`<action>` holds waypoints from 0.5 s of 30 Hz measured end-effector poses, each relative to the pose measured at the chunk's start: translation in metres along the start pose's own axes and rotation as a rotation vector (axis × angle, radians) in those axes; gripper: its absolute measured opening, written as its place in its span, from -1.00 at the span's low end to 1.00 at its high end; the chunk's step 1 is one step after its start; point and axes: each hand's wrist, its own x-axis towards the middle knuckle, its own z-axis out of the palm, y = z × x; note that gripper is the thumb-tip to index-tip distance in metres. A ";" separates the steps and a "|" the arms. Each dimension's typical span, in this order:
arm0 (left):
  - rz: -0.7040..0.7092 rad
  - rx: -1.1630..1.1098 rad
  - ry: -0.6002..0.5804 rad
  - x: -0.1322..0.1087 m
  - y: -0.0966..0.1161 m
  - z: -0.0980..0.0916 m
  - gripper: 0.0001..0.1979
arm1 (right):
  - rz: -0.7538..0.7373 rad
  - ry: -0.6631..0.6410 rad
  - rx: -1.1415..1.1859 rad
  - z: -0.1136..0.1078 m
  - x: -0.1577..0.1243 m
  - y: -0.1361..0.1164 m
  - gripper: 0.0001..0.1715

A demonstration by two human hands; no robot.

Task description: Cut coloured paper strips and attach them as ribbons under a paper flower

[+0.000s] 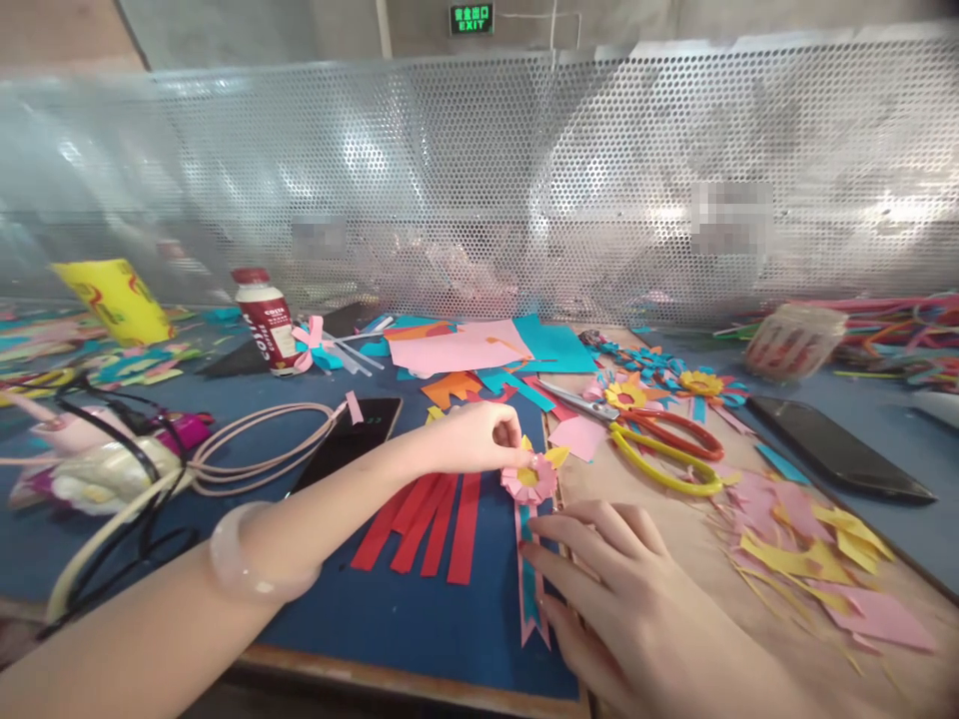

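A pink paper flower (528,477) with a yellow middle and yellow points lies near the edge of the blue table surface. My left hand (479,437) reaches across from the left, its fingertips pinched on the flower's upper edge. Below the flower hangs a pink and blue paper ribbon tail (531,589) with a notched end. My right hand (610,569) lies with fingers apart, fingertips touching the tail. Red paper strips (431,524) fan out under and beside my left wrist. Scissors (651,439) with red and yellow handles lie open beyond my right hand.
Coloured paper sheets (465,348) lie at the back, before a perforated metal screen (479,180). On the left are a bottle (266,325), a yellow cup (112,300) and a coiled cable (262,419). Paper scraps (816,539) and a dark phone (839,449) lie right.
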 end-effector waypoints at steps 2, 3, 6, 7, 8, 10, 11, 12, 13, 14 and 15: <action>0.017 -0.017 0.016 -0.001 0.000 0.002 -0.68 | -0.005 0.008 0.006 0.001 0.000 -0.001 -0.82; 0.024 -0.023 0.028 -0.001 0.001 0.003 -0.70 | -0.011 0.013 0.006 0.001 -0.001 -0.001 -0.82; 0.036 -0.014 0.071 -0.003 0.002 0.005 -0.75 | -0.022 0.030 -0.013 0.001 -0.002 -0.002 -0.83; 0.039 -0.011 0.081 -0.003 0.002 0.006 -0.76 | -0.027 0.042 -0.024 0.001 -0.002 -0.002 -0.83; 0.038 -0.007 0.091 -0.004 0.002 0.006 -0.77 | -0.036 0.059 -0.034 0.002 -0.003 -0.002 -0.83; 0.038 0.001 0.103 -0.004 0.003 0.007 -0.78 | -0.058 0.098 -0.047 0.004 -0.004 -0.001 -0.81; 0.038 0.003 0.107 -0.004 0.003 0.007 -0.78 | -0.076 0.116 -0.058 0.004 -0.005 0.000 -0.78; 0.037 0.008 0.112 -0.004 0.003 0.008 -0.79 | -0.092 0.139 -0.080 0.004 -0.006 0.000 -0.74; 0.033 0.017 0.122 -0.004 0.004 0.009 -0.80 | -0.123 0.155 -0.117 0.004 -0.006 0.001 -0.72; 0.029 0.031 0.136 -0.004 0.004 0.009 -0.80 | -0.176 0.175 -0.164 0.003 -0.007 0.000 -0.71; 0.029 0.048 0.154 -0.004 0.005 0.010 -0.81 | -0.231 0.192 -0.213 0.002 -0.007 -0.001 -0.71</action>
